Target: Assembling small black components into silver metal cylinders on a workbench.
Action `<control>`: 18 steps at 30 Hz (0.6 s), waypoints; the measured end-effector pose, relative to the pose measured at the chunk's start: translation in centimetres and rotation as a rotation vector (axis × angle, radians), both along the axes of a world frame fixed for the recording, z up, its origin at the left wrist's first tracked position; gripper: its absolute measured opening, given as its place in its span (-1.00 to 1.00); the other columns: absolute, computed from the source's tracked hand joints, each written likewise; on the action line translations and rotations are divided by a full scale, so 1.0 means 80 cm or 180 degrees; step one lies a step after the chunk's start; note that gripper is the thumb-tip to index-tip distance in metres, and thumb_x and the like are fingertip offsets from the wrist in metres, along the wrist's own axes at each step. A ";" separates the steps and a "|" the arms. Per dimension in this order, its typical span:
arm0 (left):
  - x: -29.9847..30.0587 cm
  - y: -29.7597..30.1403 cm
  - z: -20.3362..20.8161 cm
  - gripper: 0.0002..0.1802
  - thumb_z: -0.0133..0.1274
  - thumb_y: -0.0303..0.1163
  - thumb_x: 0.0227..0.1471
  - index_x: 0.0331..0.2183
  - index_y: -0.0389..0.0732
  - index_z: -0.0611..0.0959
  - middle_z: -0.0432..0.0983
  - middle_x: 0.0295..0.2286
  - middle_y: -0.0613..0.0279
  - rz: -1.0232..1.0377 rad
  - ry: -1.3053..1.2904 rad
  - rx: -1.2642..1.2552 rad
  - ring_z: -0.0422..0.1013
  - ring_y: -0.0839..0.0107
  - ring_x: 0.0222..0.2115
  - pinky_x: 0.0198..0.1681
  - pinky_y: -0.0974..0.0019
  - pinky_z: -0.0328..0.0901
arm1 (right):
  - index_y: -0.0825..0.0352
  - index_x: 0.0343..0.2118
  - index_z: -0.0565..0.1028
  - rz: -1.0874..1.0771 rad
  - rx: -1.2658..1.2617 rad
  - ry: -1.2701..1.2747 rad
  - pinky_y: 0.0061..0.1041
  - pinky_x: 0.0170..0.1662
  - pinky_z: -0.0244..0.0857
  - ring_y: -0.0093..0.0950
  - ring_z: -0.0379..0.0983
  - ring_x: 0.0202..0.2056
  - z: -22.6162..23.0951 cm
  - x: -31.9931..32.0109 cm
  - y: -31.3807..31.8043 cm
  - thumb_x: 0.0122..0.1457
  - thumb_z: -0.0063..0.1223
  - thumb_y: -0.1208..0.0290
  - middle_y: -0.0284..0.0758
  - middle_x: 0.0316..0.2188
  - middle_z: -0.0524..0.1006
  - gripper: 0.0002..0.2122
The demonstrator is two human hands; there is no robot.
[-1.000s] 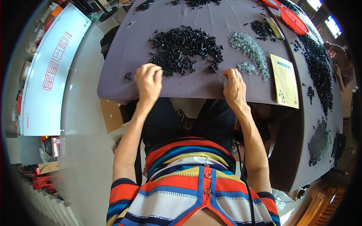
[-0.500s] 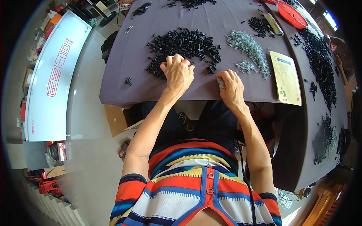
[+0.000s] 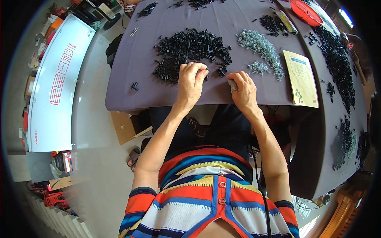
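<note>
My left hand (image 3: 189,85) is just above the cloth, in front of the pile of small black cylindrical pieces (image 3: 190,45). Its thumb and forefinger are pinched together, and a dark bit at the tips looks like one of those black pieces. To its right, near the table's front edge, is my right hand (image 3: 244,91), with fingers curled in. A grey rough-textured covering (image 3: 233,85) shows at its thumb; whatever the fingertips hold is hidden. Beyond the right hand lies a heap of small clear pieces (image 3: 262,49), with a smaller clear cluster (image 3: 258,69) nearer.
A yellow paper packet (image 3: 300,79) lies at the right of the grey cloth-covered table (image 3: 131,75). More black pieces (image 3: 337,67) spread over a second table at right. A red basket (image 3: 306,12) stands far right. A white panel (image 3: 57,83) is at left.
My left hand has drawn back from the black pile, toward me and slightly right, and its fingers have turned into a pinch. The right hand has hardly moved.
</note>
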State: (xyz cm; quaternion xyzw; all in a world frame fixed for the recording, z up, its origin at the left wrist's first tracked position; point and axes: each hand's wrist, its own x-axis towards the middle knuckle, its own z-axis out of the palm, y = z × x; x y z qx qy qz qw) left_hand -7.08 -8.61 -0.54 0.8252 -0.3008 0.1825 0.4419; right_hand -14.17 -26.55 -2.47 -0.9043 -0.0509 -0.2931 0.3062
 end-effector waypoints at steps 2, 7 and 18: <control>-0.012 -0.005 -0.001 -0.91 0.11 -0.49 0.01 -0.35 -0.19 0.59 0.45 -0.41 0.33 0.0000 0.0417 -0.0384 0.33 0.58 -0.45 -0.36 0.50 0.25 | 0.26 -0.35 0.46 0.0039 0.0059 -0.0023 -0.31 -0.23 0.26 -0.21 0.36 -0.31 0.002 0.000 0.000 -0.16 -0.02 0.67 -0.27 -0.44 0.41 -0.75; -0.028 -0.008 0.006 -0.87 0.10 -0.48 0.03 -0.30 -0.24 0.58 0.50 -0.42 0.35 -0.0634 0.2171 -0.2309 0.37 0.63 -0.45 -0.40 0.57 0.25 | 0.33 -0.32 0.47 0.0302 0.1199 0.0156 -0.43 -0.26 0.35 -0.24 0.47 -0.32 0.017 -0.004 0.012 -0.16 0.00 0.75 -0.24 -0.39 0.50 -0.72; -0.052 -0.010 0.012 -0.93 0.11 -0.49 0.02 -0.38 -0.23 0.55 0.54 -0.46 0.23 -0.0595 0.3492 -0.3265 0.39 0.58 -0.52 -0.45 0.53 0.29 | 0.35 -0.34 0.47 0.0728 0.1279 -0.0006 -0.42 -0.30 0.36 -0.28 0.48 -0.36 0.045 -0.021 0.042 -0.14 0.05 0.72 -0.23 -0.43 0.51 -0.76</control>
